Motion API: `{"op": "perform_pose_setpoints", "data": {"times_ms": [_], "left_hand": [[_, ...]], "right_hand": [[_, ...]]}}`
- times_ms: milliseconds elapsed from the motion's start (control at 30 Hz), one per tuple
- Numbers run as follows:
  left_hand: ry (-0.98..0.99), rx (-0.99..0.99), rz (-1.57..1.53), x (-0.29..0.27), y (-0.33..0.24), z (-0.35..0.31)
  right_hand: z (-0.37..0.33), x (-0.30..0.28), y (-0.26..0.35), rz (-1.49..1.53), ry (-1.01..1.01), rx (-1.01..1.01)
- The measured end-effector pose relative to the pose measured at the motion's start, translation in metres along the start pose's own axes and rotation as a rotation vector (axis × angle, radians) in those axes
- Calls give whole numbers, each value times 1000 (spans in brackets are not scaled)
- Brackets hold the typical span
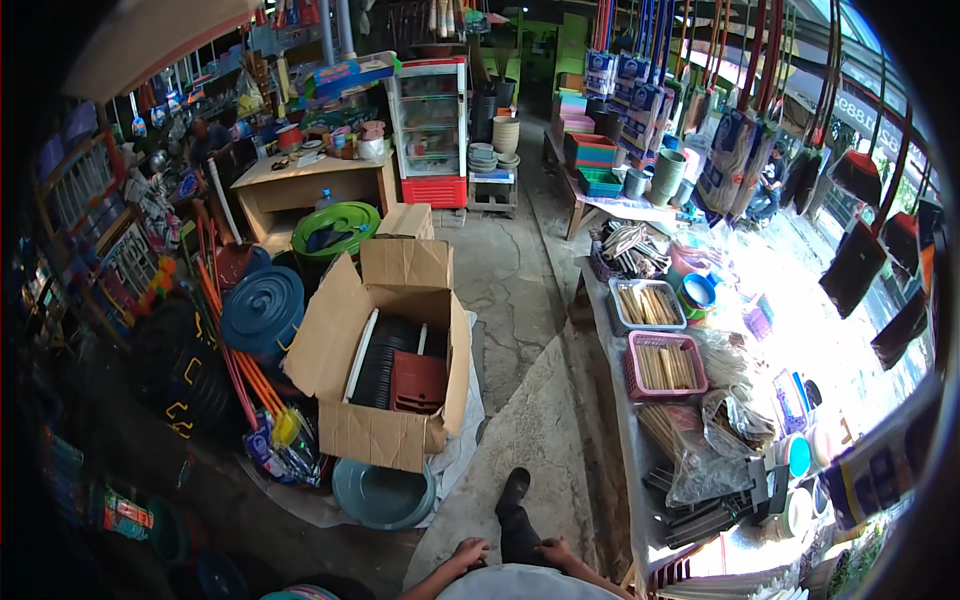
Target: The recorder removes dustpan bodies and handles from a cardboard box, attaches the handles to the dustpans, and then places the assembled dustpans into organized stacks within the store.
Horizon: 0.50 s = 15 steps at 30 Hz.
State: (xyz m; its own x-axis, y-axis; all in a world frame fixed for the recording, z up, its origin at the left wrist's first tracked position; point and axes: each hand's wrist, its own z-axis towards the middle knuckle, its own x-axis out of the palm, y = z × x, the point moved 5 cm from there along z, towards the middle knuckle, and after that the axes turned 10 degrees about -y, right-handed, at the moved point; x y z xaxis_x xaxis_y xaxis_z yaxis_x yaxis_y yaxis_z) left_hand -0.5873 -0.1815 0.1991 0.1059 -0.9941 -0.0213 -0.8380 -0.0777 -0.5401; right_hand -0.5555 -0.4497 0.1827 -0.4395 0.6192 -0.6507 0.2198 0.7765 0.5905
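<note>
Low in the picture, my left hand (468, 554) and my right hand (553, 551) rest by the hem of my pale shirt (520, 584), one on each side of my dark-trousered leg (518, 535). The fingers of both look loosely curled, and nothing shows in them. Ahead and left of my left hand sits a blue-grey plastic basin (385, 510). Above it stands an open cardboard box (372, 436). Inside are black ribbed plastic pots (388, 358) and reddish-brown plastic containers (418, 382). Neither hand touches the box.
A concrete walkway (510, 270) runs ahead. On the right, a long table carries a pink basket (706, 372) of wooden sticks, plastic bags and tubs. Left of the box are a blue lidded bin (262, 308) and orange-handled tools (258, 375). Brooms hang at upper right; a glass-fronted cabinet (432, 125) stands behind.
</note>
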Motion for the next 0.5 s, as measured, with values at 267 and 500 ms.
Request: {"op": "perform_pose_setpoints", "data": {"times_ms": [267,500], "left_hand": [[-80,162,187,-16,-118,110],[-280,218,-164,-23,-281,119]], "right_hand": [[146,-96,42,795,-14,643],[242,-165,67,561,29,434]]}}
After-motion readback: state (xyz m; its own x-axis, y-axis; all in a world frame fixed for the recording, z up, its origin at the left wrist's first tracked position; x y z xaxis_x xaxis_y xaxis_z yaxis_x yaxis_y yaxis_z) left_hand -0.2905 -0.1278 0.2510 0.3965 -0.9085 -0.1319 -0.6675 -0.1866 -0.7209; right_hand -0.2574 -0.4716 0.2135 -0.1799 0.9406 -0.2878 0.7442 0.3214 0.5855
